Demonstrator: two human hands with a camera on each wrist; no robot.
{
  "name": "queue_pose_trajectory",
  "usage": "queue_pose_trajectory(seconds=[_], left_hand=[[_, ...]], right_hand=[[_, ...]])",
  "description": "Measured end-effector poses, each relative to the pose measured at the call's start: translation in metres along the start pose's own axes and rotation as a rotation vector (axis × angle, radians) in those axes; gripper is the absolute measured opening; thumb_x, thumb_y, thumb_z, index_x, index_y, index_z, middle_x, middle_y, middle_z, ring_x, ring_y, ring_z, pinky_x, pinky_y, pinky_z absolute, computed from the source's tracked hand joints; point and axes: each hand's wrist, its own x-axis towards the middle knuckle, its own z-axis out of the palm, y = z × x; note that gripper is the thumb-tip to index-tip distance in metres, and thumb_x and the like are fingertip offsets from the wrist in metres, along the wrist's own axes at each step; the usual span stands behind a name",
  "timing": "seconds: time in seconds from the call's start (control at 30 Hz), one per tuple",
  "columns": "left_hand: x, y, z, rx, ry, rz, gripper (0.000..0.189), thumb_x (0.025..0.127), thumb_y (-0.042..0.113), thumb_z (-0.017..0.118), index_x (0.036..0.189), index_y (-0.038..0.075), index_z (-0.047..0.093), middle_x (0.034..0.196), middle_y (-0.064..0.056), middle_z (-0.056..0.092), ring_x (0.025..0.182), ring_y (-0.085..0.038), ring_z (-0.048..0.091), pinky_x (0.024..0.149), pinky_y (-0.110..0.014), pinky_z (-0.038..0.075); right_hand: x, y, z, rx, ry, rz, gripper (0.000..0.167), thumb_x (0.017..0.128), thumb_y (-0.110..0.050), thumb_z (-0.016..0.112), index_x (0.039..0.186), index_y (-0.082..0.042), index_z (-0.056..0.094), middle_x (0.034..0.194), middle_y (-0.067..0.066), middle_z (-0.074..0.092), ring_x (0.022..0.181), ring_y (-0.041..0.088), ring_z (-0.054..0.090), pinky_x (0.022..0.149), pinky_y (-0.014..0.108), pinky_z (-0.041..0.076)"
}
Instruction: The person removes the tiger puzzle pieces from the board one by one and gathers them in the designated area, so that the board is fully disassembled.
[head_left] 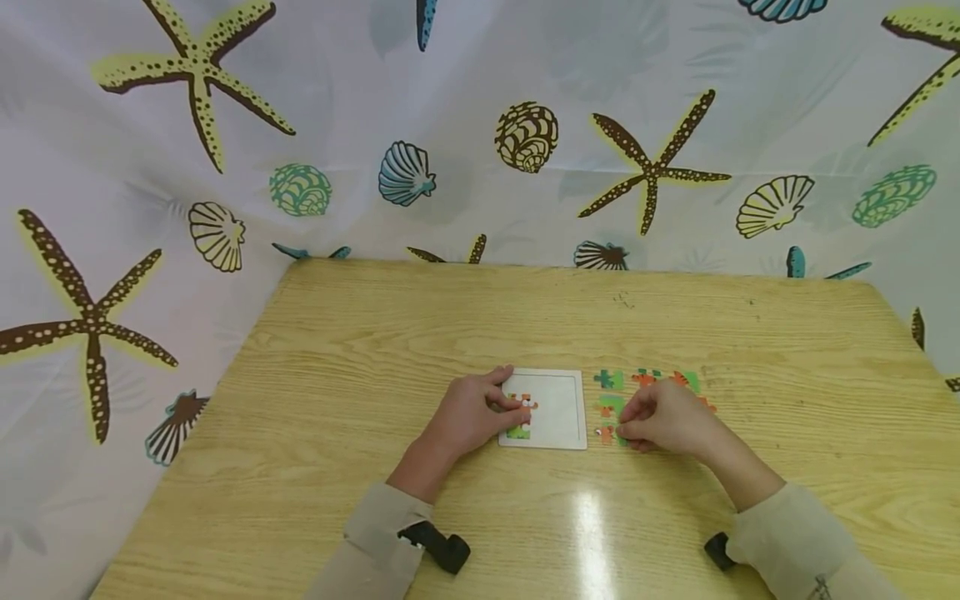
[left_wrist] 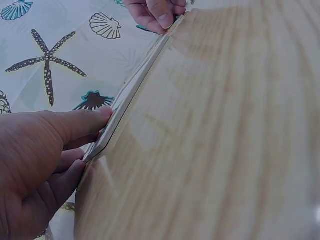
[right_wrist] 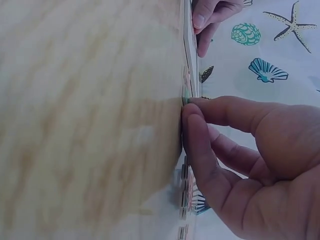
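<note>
A white square puzzle board (head_left: 558, 412) lies on the table, with a few joined orange, white and green jigsaw pieces (head_left: 517, 432) along its left side. My left hand (head_left: 471, 410) holds the board's left edge, thumb over the top and fingers at the side, as the left wrist view (left_wrist: 45, 155) shows. To the board's right, my right hand (head_left: 667, 419) pinches a jigsaw piece (head_left: 606, 434) with an orange part and some green, low at the table. Its fingers cover part of that piece. In the right wrist view, thumb and forefinger meet at its thin edge.
More loose jigsaw pieces lie right of the board: a green one (head_left: 609, 380), a green and orange one (head_left: 609, 406), and others near an orange and green piece (head_left: 686, 380), partly behind the right hand. A shell-patterned cloth (head_left: 465, 200) hangs behind the wooden table (head_left: 390, 333).
</note>
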Motion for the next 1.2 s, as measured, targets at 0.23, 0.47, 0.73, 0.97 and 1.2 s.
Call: queue_pose_trajectory(seconds=[0.23,0.47,0.73,0.97,1.2], left_hand=[[0.001,-0.002,-0.002,0.018,-0.023,0.031,0.016,0.084,0.024,0.082,0.086,0.008,0.082,0.149,-0.01,0.052,0.142,-0.029,0.045,0.112,-0.045,0.043],[0.001,-0.008,-0.009,0.031,-0.115,0.044,0.017,0.082,0.02,0.084,0.094,0.009,0.082,0.153,-0.005,0.047,0.146,-0.025,0.039,0.115,-0.041,0.04],[0.001,-0.011,-0.012,-0.062,-0.142,0.011,0.037,0.081,0.019,0.084,0.115,0.008,0.076,0.154,-0.003,0.046,0.148,-0.019,0.036,0.117,-0.037,0.038],[0.0,-0.01,-0.013,-0.059,-0.148,0.008,0.06,0.082,0.021,0.084,0.136,0.006,0.062,0.155,-0.001,0.046,0.147,-0.018,0.038,0.117,-0.037,0.038],[0.0,-0.006,-0.013,-0.018,-0.144,0.004,0.063,0.083,0.023,0.083,0.138,0.005,0.06,0.155,-0.002,0.045,0.148,-0.019,0.037,0.118,-0.039,0.037]], right_hand=[[-0.002,-0.002,0.001,-0.072,0.016,-0.051,0.009,0.088,-0.009,0.075,0.087,-0.001,0.073,0.073,0.005,0.072,0.064,0.013,0.068,0.06,0.029,0.057],[-0.001,0.0,0.003,-0.073,0.019,-0.048,0.008,0.089,-0.008,0.073,0.088,-0.001,0.073,0.074,0.004,0.072,0.065,0.014,0.068,0.062,0.029,0.057],[-0.001,0.001,0.001,-0.079,0.023,-0.061,0.009,0.091,-0.01,0.071,0.089,-0.002,0.074,0.078,0.004,0.073,0.068,0.014,0.068,0.064,0.029,0.057],[0.001,-0.003,0.001,-0.114,0.055,-0.092,0.012,0.09,-0.017,0.073,0.089,-0.005,0.077,0.076,0.002,0.073,0.067,0.014,0.067,0.059,0.027,0.053],[0.006,-0.012,0.004,0.029,-0.01,-0.084,0.018,0.09,-0.018,0.075,0.099,-0.002,0.074,0.088,0.008,0.075,0.076,0.016,0.071,0.069,0.028,0.059]])
